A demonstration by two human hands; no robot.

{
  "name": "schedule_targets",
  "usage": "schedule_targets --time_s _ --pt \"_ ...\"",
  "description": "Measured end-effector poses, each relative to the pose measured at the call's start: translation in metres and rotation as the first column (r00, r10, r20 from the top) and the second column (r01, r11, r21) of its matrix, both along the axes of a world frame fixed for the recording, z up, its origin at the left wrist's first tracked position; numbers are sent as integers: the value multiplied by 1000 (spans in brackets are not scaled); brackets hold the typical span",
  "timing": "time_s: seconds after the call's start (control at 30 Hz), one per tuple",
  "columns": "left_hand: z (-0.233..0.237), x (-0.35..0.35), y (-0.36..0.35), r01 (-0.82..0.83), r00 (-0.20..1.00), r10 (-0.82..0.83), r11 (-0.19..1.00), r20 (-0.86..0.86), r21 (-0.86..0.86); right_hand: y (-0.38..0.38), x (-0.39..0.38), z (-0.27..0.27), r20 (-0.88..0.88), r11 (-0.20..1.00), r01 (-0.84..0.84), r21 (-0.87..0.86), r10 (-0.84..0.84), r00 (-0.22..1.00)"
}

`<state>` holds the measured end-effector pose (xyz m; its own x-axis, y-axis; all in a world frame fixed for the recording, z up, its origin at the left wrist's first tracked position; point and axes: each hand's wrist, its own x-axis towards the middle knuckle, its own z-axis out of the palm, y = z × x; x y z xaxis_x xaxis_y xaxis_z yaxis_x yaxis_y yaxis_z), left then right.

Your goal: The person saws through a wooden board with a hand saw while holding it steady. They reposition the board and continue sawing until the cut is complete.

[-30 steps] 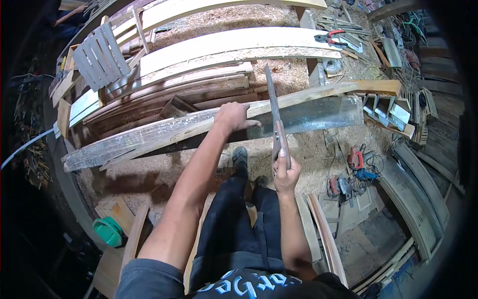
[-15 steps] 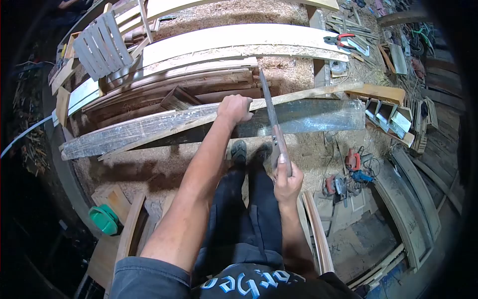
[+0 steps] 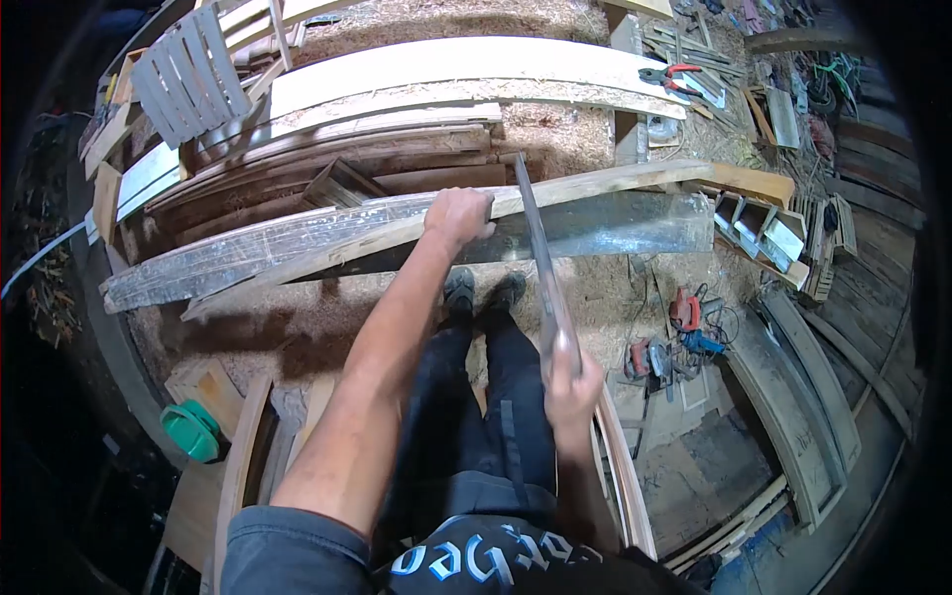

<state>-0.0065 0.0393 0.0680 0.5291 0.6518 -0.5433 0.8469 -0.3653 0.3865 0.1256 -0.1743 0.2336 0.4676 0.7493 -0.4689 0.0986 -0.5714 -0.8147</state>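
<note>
My right hand (image 3: pixel 572 389) is closed around the handle of a handsaw (image 3: pixel 541 248), seen nearly edge-on, with its tip pointing away from my body. The blade crosses a long, thin wooden strip (image 3: pixel 605 181), just right of my left hand. My left hand (image 3: pixel 460 215) wraps over this strip and presses it down, fingers curled on the far side. Under the strip lies a wide, worn board (image 3: pixel 635 226) with a shiny, scuffed surface. The strip runs at a slant across it and extends past its near edge at the left.
Beyond is a pale plank (image 3: pixel 446 74) with red-handled pliers (image 3: pixel 669 77) on its right end. Power tools (image 3: pixel 684 309) sit on the floor at right, near curved wooden frames (image 3: pixel 793 397). A green container (image 3: pixel 190 428) is at lower left. Sawdust covers the floor.
My right hand has pulled the handsaw back toward my body. My left hand stays on the strip, and the whole view has shifted slightly.
</note>
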Motion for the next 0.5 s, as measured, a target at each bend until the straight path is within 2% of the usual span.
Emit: schedule_targets --time_s 0.07,0.1,0.17,0.23,0.27,0.33,0.37,0.43,0.5 --pt "-8 -3 -3 -7 1000 5 998 26 65 -20 -2 12 -89 990 117 -76 -124 988" --pt "-8 -2 -9 -5 999 -1 992 54 123 -22 3 6 -86 992 94 -82 -101 991" --pt "-7 -3 -9 3 999 -8 995 54 96 4 9 -33 -52 999 49 -5 -49 997" --pt "-10 -3 -8 31 999 -34 996 37 85 51 8 -76 78 1000 1 -7 0 997" --pt "-7 -4 -9 25 999 -27 996 32 84 52 3 -73 73 1000 -5 -8 6 997" --pt "-4 -2 2 11 1000 -11 999 12 46 61 -2 -63 58 993 6 122 -13 998" --pt "-4 -2 3 9 1000 -10 999 16 40 33 -3 -46 -20 999 28 29 -28 999" --pt "-5 -3 5 2 999 -5 997 42 81 -23 -11 -17 -64 997 72 -11 -73 995" --pt "-7 -2 9 -24 999 20 994 47 106 -23 -15 -18 -38 996 80 40 -78 996"
